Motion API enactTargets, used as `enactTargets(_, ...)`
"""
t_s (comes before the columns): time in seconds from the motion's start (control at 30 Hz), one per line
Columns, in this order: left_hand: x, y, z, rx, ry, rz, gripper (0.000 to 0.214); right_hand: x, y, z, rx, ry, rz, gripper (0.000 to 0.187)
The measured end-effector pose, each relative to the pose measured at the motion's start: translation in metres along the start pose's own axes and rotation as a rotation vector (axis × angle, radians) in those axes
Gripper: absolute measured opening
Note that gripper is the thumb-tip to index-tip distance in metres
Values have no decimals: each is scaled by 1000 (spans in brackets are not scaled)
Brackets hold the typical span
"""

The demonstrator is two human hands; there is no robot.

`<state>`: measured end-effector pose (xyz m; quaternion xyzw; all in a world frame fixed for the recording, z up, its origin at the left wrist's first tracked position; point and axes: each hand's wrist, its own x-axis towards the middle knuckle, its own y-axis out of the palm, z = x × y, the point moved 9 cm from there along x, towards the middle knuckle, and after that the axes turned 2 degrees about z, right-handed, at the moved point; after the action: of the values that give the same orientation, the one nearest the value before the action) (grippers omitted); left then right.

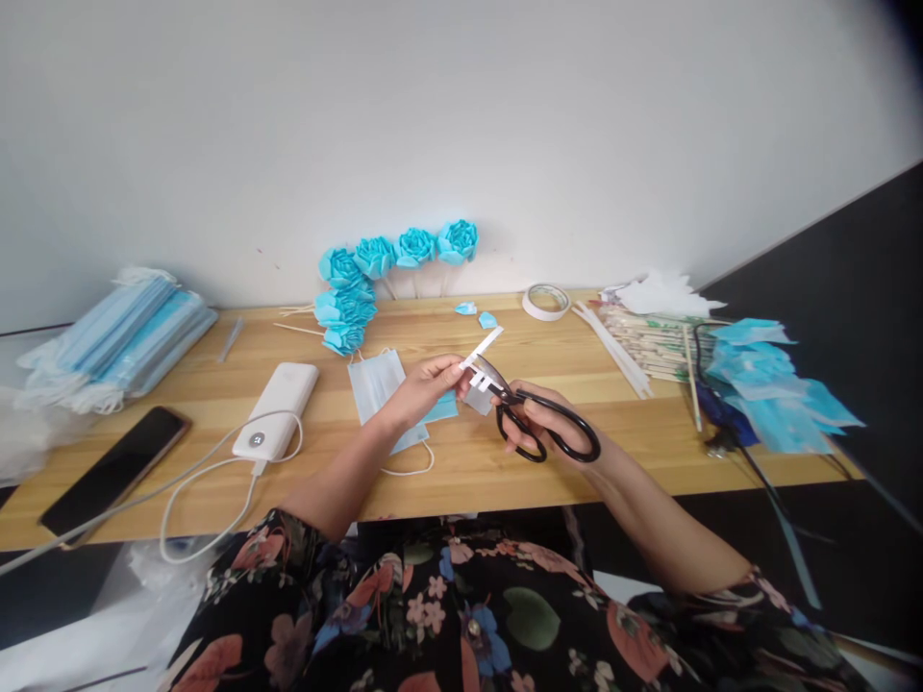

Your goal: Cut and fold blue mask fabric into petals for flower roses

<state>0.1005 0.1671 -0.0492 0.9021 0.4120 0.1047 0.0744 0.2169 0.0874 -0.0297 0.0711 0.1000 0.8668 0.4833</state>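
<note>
My left hand (431, 386) pinches a narrow white strip (485, 346) between thumb and fingers above the middle of the table. My right hand (537, 415) grips black-handled scissors (511, 396), with fingers through the loops. The scissor blades lie against the strip, where short white tabs stick out; whether the blades are parted is hard to make out. Beneath my left hand lies a light-blue face mask (375, 377), its ear loop spread on the wood. Two small blue petal pieces (488, 320) rest just beyond my hands.
Several blue flowers (416, 248) on sticks lean at the wall. A tape roll (546, 302), a bundle of sticks (649, 343) and blue cut pieces (779, 394) occupy the right. Stacked masks (122, 336), a phone (115, 471) and a cabled power bank (278, 408) lie left.
</note>
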Motion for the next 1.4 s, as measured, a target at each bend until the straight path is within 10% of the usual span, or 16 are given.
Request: enactTargets(1.4, 0, 5, 1, -141, -13, 54, 49, 2, 3, 3, -111, 154, 1, 55)
